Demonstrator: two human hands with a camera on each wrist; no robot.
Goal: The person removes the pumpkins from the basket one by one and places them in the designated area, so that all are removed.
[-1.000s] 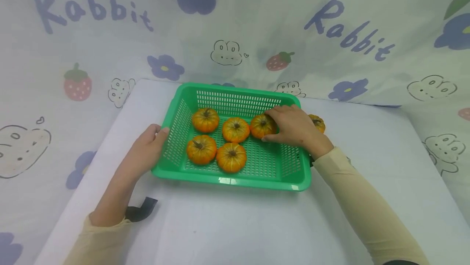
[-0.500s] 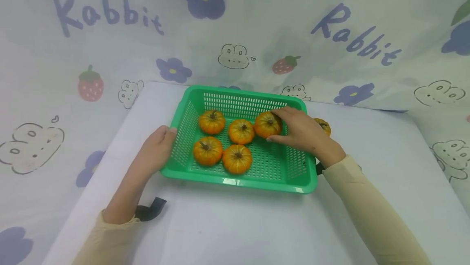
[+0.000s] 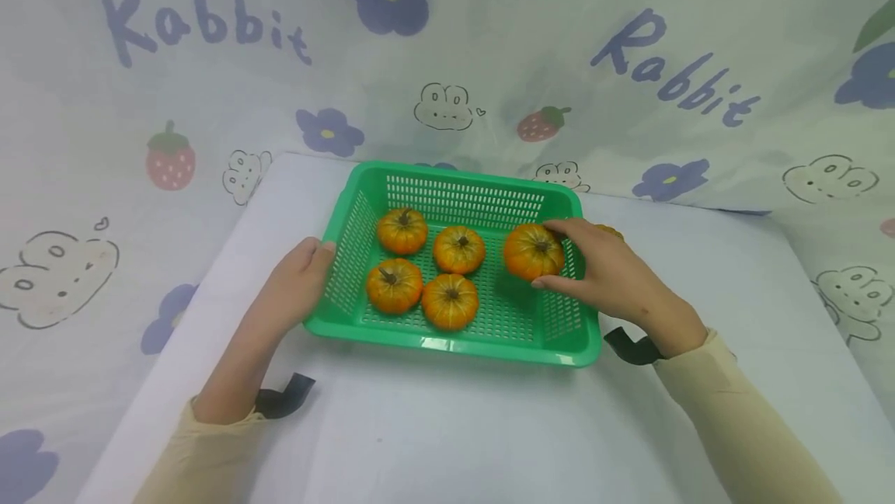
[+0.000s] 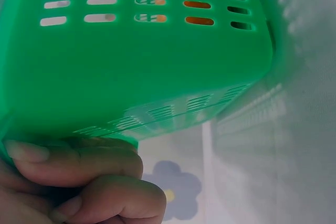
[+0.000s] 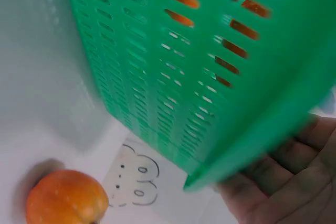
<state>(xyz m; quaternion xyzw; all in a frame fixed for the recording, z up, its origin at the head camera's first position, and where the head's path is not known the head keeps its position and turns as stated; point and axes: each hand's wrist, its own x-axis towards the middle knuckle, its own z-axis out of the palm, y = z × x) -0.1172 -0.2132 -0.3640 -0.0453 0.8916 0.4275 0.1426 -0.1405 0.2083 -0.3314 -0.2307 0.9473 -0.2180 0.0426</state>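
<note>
A green plastic basket (image 3: 447, 344) with slotted walls stands on the white table. My left hand (image 3: 297, 283) grips its left rim; in the left wrist view, curled fingers (image 4: 89, 166) lie at the rim. Between the thumb and fingers of my right hand (image 3: 618, 275) is a small orange pumpkin (image 3: 533, 252), held inside the basket's right part and apparently lifted off its floor. Several other pumpkins sit in the left and middle: back left (image 3: 402, 231), centre (image 3: 458, 250), front left (image 3: 395, 286) and front middle (image 3: 450, 302).
Outside the basket, beyond its right wall, another pumpkin (image 5: 65, 198) rests on the table (image 3: 447, 442); the right hand mostly hides it in the head view. A patterned cloth (image 3: 447, 38) hangs behind the table. Dark straps (image 3: 285, 399) show at both wrists.
My right hand has moved right and a little nearer with its pumpkin, away from the centre pumpkin. The left hand keeps its grip on the rim. The head view shifted slightly earlier.
</note>
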